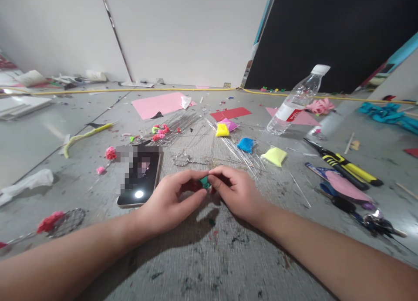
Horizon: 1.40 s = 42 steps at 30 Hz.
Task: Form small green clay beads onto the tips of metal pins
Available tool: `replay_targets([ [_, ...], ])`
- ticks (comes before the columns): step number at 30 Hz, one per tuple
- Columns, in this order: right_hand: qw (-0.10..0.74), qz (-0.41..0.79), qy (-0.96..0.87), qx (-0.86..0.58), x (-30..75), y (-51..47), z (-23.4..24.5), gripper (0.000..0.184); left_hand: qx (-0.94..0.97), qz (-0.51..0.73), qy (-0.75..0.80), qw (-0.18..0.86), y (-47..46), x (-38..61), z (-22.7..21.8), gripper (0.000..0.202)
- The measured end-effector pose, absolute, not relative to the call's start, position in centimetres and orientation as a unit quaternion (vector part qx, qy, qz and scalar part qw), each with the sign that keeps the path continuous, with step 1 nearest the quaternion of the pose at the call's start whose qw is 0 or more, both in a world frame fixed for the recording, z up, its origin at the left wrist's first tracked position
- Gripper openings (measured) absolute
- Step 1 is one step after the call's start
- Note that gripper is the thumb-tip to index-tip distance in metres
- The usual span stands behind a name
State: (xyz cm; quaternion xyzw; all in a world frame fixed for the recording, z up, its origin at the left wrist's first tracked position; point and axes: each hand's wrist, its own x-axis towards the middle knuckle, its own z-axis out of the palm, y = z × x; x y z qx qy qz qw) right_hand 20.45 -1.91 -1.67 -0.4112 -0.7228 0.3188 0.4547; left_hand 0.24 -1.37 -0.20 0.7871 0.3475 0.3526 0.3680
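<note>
Pinching from both sides, the left hand (171,198) and the right hand (240,194) meet thumb and forefinger on a small green piece (205,182). It lies right between the fingertips, touching both sides; more of it shows within the left hand's curve, while the right fingertips press close at its right edge. Its long axis cannot be told, as fingers cover most of it. Just beyond the left fingers lies a twisted wire ring (188,161); to their left, near the wrist, a phone (143,172). Beyond the right fingers, loose wires (240,152) slant away past a yellow packet (222,130), with a blue packet (245,145) and a pale yellow packet (274,156) farther right. Well beyond these, a bottle (289,113) stands, looking tilted rightward.
</note>
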Motion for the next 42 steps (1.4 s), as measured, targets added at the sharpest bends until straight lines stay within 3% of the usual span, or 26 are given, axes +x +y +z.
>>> replay_targets([
  [4,0.451,0.309,-0.732,-0.406,20.30,-1.99,-1.74,0.017,0.780,0.363,0.381,0.338,-1.35,0.29,-0.31,0.016],
  [10,0.467,0.334,-0.720,-0.389,20.25,-2.28,-1.55,0.011,0.802,0.360,0.363,0.309,-1.04,0.16,0.02,0.026],
  [17,0.438,0.346,-0.750,-0.355,20.33,-2.07,-1.56,0.017,0.821,0.375,0.338,0.267,-0.82,0.10,0.38,0.037],
  [29,0.485,0.262,-0.754,-0.359,20.47,-2.04,-1.76,0.006,0.713,0.391,0.387,0.435,-1.14,0.54,-0.07,0.030],
  [33,0.489,0.283,-0.740,-0.364,20.34,-2.29,-1.76,0.013,0.716,0.370,0.423,0.413,-0.97,0.80,0.18,0.017],
  [42,0.470,0.233,-0.775,-0.352,20.41,-2.31,-1.74,0.005,0.756,0.364,0.395,0.373,-1.00,0.64,0.24,0.011],
])
